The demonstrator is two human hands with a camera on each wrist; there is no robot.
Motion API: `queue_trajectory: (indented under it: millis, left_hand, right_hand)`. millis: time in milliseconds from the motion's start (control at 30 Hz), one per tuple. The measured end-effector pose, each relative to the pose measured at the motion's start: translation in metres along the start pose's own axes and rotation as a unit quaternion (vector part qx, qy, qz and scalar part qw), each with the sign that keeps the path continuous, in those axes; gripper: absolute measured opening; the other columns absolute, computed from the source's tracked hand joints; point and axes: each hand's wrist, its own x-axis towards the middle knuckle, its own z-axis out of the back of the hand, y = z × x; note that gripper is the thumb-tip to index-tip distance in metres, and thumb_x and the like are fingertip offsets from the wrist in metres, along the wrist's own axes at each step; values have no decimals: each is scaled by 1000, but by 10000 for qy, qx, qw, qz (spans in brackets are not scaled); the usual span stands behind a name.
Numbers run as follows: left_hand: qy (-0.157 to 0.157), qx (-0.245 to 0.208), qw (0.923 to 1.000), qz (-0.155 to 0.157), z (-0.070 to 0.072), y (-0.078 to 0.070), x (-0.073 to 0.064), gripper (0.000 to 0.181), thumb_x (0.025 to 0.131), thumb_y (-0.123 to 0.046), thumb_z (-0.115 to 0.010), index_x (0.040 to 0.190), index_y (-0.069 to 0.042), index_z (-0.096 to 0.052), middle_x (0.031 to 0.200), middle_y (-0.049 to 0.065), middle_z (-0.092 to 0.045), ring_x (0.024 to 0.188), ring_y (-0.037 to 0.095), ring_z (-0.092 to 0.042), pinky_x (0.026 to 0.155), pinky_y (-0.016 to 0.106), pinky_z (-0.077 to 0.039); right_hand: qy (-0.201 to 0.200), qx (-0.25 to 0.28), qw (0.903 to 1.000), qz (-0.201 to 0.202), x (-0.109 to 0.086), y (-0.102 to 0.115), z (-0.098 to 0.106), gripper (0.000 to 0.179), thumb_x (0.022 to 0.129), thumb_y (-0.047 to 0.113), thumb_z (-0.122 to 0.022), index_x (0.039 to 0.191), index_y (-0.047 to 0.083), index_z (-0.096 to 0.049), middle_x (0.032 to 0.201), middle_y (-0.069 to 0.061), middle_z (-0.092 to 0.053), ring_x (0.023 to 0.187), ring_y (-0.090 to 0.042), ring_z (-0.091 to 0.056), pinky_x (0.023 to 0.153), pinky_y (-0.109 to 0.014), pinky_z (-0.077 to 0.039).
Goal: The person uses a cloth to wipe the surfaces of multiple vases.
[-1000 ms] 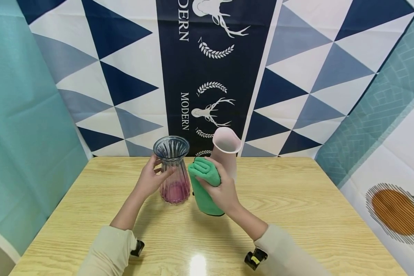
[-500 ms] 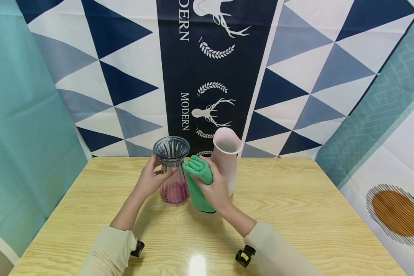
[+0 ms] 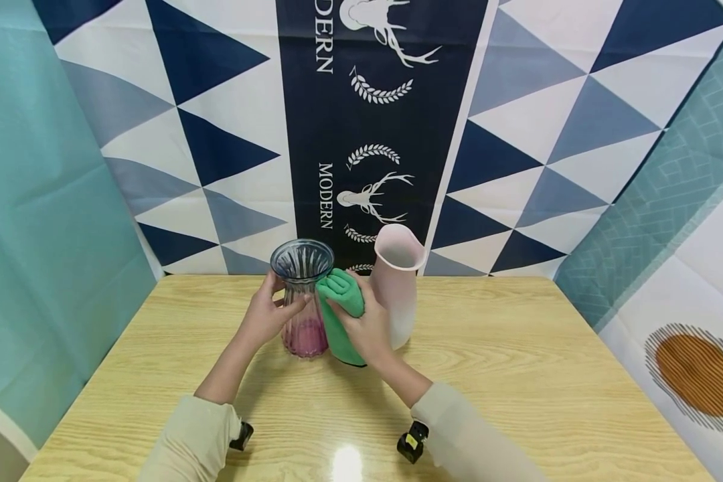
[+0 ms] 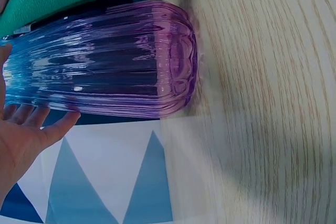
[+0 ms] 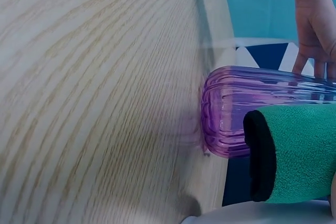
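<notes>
A ribbed glass vase (image 3: 304, 328), blue-grey at its flared rim and pink at the base, stands upright on the table. My left hand (image 3: 266, 311) curls round its neck from the left, fingers behind and thumb in front; in the left wrist view the vase (image 4: 115, 61) has those fingers (image 4: 63, 127) along its side. My right hand (image 3: 364, 325) grips a rolled green towel (image 3: 342, 294) with a dark edge, held against or very close to the vase's right side. In the right wrist view the towel (image 5: 299, 150) covers part of the vase (image 5: 231, 114).
A pale pink-white vase (image 3: 397, 294) with a wavy rim stands just behind and right of my right hand. The wooden table (image 3: 506, 388) ends at a patterned cloth backdrop (image 3: 223, 134). Cloth panels close off both sides.
My right hand has carried the green towel leftward, up to the glass vase, uncovering more of the pale vase. The left hand keeps its hold, and both vases stay in place.
</notes>
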Motion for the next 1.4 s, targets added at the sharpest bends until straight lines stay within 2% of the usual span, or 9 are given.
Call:
queue_trajectory:
  millis: [367, 533, 800, 1067, 1100, 1400]
  left_hand:
    - [114, -70, 9999, -59, -3, 4, 0, 71, 85, -24, -69, 144, -18, -28, 136, 14, -46, 127, 32, -45, 99, 55, -42]
    - [151, -40, 9999, 49, -4, 3, 0, 72, 86, -24, -68, 145, -19, -27, 137, 14, -45, 128, 33, -44, 100, 54, -42]
    - [124, -19, 9999, 52, -2, 3, 1, 72, 86, -26, -68, 145, -21, -26, 140, 13, -43, 129, 32, -42, 101, 54, -41]
    - [172, -33, 9997, 148, 2, -3, 1, 73, 86, -25, -67, 146, -20, -25, 140, 15, -42, 130, 33, -42, 102, 54, -41]
    - [160, -13, 9998, 112, 1, 1, 3, 73, 86, -27, -68, 146, -21, -26, 140, 14, -43, 129, 32, -42, 101, 54, -41]
    - [165, -70, 9997, 150, 3, 1, 5, 73, 86, -25, -68, 145, -18, -27, 139, 15, -43, 129, 33, -42, 102, 54, -41]
  right_hand:
    - [125, -216, 9995, -209, -2, -2, -7, 63, 78, 26, -76, 133, 13, -49, 131, -7, -58, 115, -24, -58, 94, -42, -49]
    - [221, -465, 9985, -209, -2, -1, -9, 55, 80, 24, -75, 129, 16, -52, 124, -7, -62, 109, -24, -61, 90, -43, -50]
    - [396, -878, 9949, -301, -4, -1, -11, 51, 80, 24, -74, 126, 14, -55, 116, -8, -66, 102, -25, -64, 86, -42, -52]
    - [606, -1140, 9903, -506, -13, -3, -12, 52, 82, 25, -72, 129, 12, -53, 119, -9, -65, 104, -25, -64, 89, -42, -52]
    - [626, -1176, 9897, -527, -15, -4, -12, 52, 82, 25, -72, 129, 13, -52, 118, -8, -65, 104, -24, -64, 88, -41, -52]
    - [914, -1354, 9840, -710, -24, -7, -12, 52, 84, 27, -71, 130, 16, -51, 116, -10, -66, 103, -26, -64, 88, -43, -52]
